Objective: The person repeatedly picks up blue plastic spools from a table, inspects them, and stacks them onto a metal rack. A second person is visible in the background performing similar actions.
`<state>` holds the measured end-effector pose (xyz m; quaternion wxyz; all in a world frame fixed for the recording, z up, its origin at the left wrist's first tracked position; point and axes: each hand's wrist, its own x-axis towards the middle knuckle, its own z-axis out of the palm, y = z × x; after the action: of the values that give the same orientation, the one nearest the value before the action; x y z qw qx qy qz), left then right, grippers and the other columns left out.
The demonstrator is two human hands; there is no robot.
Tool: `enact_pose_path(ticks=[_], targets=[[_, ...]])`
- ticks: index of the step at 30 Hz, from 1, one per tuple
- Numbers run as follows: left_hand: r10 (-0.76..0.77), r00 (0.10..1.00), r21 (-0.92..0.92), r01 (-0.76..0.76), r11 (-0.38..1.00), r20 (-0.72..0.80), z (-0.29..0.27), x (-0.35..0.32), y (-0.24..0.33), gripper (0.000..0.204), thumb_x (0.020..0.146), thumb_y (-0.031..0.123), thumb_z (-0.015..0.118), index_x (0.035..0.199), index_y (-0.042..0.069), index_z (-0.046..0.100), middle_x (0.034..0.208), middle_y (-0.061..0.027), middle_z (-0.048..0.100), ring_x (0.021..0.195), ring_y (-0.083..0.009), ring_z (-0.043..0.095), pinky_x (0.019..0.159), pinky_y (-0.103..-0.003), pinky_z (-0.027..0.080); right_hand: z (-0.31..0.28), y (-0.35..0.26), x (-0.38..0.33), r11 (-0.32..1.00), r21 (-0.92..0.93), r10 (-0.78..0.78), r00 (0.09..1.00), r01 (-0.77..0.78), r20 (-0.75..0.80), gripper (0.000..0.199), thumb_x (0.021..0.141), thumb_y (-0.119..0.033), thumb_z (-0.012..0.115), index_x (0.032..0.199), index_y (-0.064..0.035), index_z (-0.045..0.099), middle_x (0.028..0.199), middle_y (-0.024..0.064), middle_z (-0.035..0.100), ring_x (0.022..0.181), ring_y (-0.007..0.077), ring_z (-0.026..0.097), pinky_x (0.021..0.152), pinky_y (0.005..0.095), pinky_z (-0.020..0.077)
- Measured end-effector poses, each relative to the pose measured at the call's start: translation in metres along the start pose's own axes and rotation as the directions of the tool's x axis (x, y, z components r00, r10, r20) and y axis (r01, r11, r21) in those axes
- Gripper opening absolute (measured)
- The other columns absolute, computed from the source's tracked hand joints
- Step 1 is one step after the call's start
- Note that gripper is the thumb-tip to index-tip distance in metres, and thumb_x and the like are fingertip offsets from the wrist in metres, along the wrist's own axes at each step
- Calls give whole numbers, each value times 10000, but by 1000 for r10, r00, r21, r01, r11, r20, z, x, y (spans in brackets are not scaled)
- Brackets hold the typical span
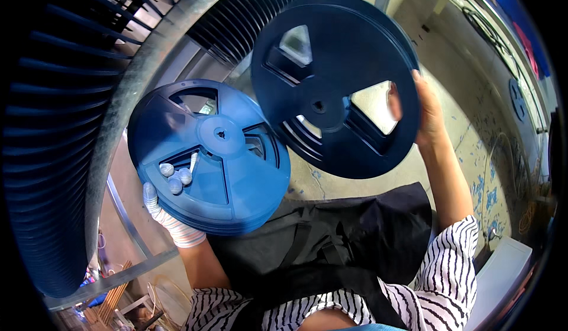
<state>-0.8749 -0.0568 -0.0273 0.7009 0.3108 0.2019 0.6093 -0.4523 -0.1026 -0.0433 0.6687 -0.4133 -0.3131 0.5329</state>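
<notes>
Gripping blue reel stack (254,180) by lower-left rim with gloved left hand (177,227). Clasping dark reel (355,50) by right rim with right hand (429,112), overlapping stack's upper-right edge in view; cannot tell if touching. Both round, no long axis.

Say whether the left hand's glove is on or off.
On: the pale striped glove covers the left hand, its covered fingertips showing through an opening in the blue reel.

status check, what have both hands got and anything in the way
Left hand gripping blue reels. Right hand holding dark reel at its rim. Dark reel overlaps blue reels in view, contact unclear.
</notes>
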Motion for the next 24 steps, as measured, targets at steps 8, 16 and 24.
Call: enact_pose_path(ticks=[8,16,24], targets=[[110,986,313,-66,947,-127,-1,1,-9,367,979,315,458,1029,-24,590,756,-82,625,821,-246,590,1020,-407,374,97,23,92,991,-88,127,892,-99,433,388,964,-336,549,1153,-5,479,771,118,647,655,157,671,552,224,568],[124,968,303,-53,952,-218,-38,26,15,323,997,243,454,1089,-38,585,968,-104,661,909,-210,601,930,-373,474,204,96,184,989,-144,33,903,32,429,340,968,-283,535,1136,10,570,779,92,625,592,134,587,516,272,491],[401,887,710,-435,553,230,-117,153,23,260,928,150,573,1164,42,582,1118,-82,629,988,-199,591,967,-352,466,242,137,249,872,-88,-381,781,481,496,296,923,-268,561,1107,-42,614,972,98,597,823,205,545,714,344,429]])
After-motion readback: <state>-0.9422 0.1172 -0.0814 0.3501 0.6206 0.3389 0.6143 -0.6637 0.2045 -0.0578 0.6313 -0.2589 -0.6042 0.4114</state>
